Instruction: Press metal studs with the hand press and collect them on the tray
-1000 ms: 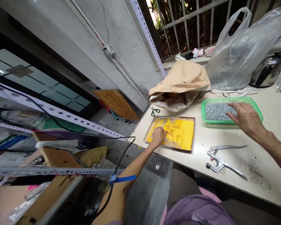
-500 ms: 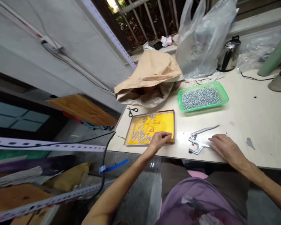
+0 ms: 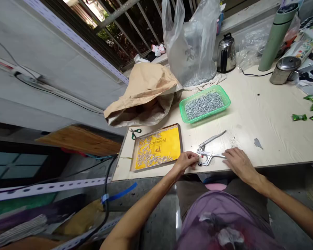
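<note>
Metal pliers (image 3: 207,152) with a spring and a curved jaw lie on the table. My left hand (image 3: 186,161) is closed in a pinch beside the jaw; whatever is between its fingertips is too small to make out. My right hand (image 3: 237,163) rests at the end of the lower handle, palm down, fingers extended and touching it. Left of my left hand is a shallow tray (image 3: 182,139) lined with yellow, with many small metal pins on it. Behind the pliers stands a green basket (image 3: 226,100) full of small metal pieces.
Scissors (image 3: 134,133) lie behind the tray. A brown paper bag (image 3: 146,86), a plastic bag (image 3: 193,52) and a steel kettle (image 3: 226,53) stand at the back. Rightward are a green bottle (image 3: 276,38), a steel canister (image 3: 284,71) and green wrapped packets (image 3: 299,117).
My left hand has moved from over the tray's right edge to the pliers' jaw. My right hand has come onto the handle end. The view has shifted to the right.
</note>
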Available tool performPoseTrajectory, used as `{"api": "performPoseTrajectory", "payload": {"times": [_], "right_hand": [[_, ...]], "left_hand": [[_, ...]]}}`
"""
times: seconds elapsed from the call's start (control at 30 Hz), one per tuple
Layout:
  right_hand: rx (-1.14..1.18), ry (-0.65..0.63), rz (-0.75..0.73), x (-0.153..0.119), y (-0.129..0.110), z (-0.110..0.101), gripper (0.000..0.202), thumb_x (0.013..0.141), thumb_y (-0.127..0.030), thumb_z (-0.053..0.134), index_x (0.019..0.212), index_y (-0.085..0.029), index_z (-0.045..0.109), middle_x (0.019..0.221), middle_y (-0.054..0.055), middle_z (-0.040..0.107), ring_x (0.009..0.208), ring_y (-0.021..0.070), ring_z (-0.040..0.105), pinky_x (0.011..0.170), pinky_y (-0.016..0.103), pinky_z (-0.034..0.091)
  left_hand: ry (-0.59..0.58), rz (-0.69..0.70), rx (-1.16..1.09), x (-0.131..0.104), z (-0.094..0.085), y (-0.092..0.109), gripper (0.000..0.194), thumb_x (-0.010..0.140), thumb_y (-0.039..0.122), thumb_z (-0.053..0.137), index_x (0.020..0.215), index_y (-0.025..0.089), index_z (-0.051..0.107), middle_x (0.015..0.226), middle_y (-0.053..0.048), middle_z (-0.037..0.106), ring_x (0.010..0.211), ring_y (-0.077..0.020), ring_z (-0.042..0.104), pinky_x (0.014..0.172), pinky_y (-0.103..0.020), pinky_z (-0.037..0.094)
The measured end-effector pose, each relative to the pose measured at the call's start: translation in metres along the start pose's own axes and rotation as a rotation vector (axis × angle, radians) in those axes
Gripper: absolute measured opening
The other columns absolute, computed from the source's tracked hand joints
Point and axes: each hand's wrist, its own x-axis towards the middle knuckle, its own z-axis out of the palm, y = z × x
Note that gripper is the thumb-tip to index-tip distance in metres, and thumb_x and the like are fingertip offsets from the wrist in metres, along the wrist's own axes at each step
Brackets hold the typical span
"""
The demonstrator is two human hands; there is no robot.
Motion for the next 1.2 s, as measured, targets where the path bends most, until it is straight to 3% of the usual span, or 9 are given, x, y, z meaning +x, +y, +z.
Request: {"api": "performPoseTrajectory", "payload": {"times": [0.27,0.43,0.7,0.83,0.9,1.0,1.07,1.13,1.2], "right_hand": [[0.005,0.021,0.017,-0.002,-0.001,0.003,0.013,0.085,-0.016,0.059,0.098,-0.017,0.063,0.092,0.008,0.063,0.087,0.0227,0.052,0.074,0.034,0.04],[-0.008,0.03,0.032,-0.005,-0.002,0.006,0.018,0.088,-0.012,0.052,0.1,-0.017,0.064,0.096,0.01,0.063,0.09,0.0235,0.051,0.076,0.035,0.041],[-0.017,0.042,0.06,-0.008,-0.006,0.013,0.027,0.088,-0.004,0.041,0.099,-0.015,0.063,0.097,0.011,0.063,0.09,0.0233,0.05,0.081,0.034,0.044],[-0.038,0.003,0.087,-0.006,-0.003,0.012,0.02,0.089,-0.011,0.046,0.094,-0.017,0.064,0.099,0.011,0.063,0.092,0.0246,0.054,0.082,0.038,0.046],[-0.03,-0.01,0.064,-0.001,0.003,0.007,0.019,0.089,-0.02,0.051,0.102,-0.017,0.063,0.113,0.013,0.061,0.106,0.0274,0.053,0.091,0.044,0.044],[-0.011,-0.057,-0.009,0.014,0.019,-0.001,0.05,0.085,-0.038,0.058,0.13,-0.018,0.049,0.142,0.016,0.043,0.134,0.0324,0.033,0.105,0.053,0.032],[-0.005,-0.136,-0.052,0.029,0.032,-0.004,0.074,0.078,-0.05,0.064,0.14,-0.018,0.037,0.151,0.017,0.03,0.142,0.0343,0.017,0.109,0.055,0.024],[-0.01,-0.245,-0.085,0.045,0.045,-0.004,0.092,0.07,-0.061,0.067,0.143,-0.017,0.033,0.151,0.019,0.028,0.142,0.0371,0.013,0.11,0.057,0.02],[-0.026,-0.342,-0.11,0.058,0.052,-0.003,0.1,0.064,-0.067,0.068,0.142,-0.015,0.034,0.147,0.022,0.034,0.14,0.04,0.018,0.109,0.059,0.018]], "left_hand": [[0.046,-0.127,0.192,0.004,0.011,0.008,0.025,0.069,0.032,0.074,0.065,0.011,0.062,0.041,0.008,0.046,0.034,-0.004,0.04,0.036,-0.016,0.032],[0.038,-0.19,0.251,0.005,0.012,0.012,0.017,0.074,0.021,0.069,0.063,0.011,0.062,0.04,0.008,0.046,0.034,-0.0047,0.042,0.038,-0.017,0.037],[-0.059,-0.239,0.345,0.007,0.017,0.019,0.027,0.075,0.014,0.069,0.052,0.012,0.054,0.039,0.007,0.047,0.035,-0.0058,0.046,0.044,-0.02,0.047],[-0.051,-0.251,0.384,0.006,0.02,0.023,0.025,0.075,0.012,0.068,0.053,0.012,0.055,0.038,0.008,0.046,0.035,-0.0058,0.046,0.044,-0.02,0.047],[-0.039,-0.257,0.381,0.005,0.021,0.023,0.025,0.075,0.013,0.069,0.054,0.012,0.056,0.038,0.008,0.046,0.035,-0.0058,0.045,0.044,-0.02,0.047],[-0.023,-0.262,0.375,0.004,0.022,0.023,0.027,0.074,0.015,0.07,0.053,0.012,0.054,0.037,0.008,0.046,0.034,-0.0057,0.045,0.043,-0.019,0.046],[-0.012,-0.268,0.38,0.004,0.022,0.022,0.028,0.075,0.016,0.07,0.053,0.012,0.054,0.036,0.008,0.046,0.034,-0.0056,0.044,0.042,-0.019,0.045],[-0.004,-0.272,0.381,0.003,0.022,0.022,0.027,0.076,0.015,0.069,0.054,0.012,0.054,0.037,0.007,0.046,0.034,-0.0058,0.044,0.042,-0.019,0.044],[-0.004,-0.269,0.373,0.003,0.022,0.022,0.027,0.075,0.016,0.07,0.054,0.012,0.054,0.038,0.007,0.047,0.035,-0.0059,0.045,0.043,-0.019,0.045]]}}
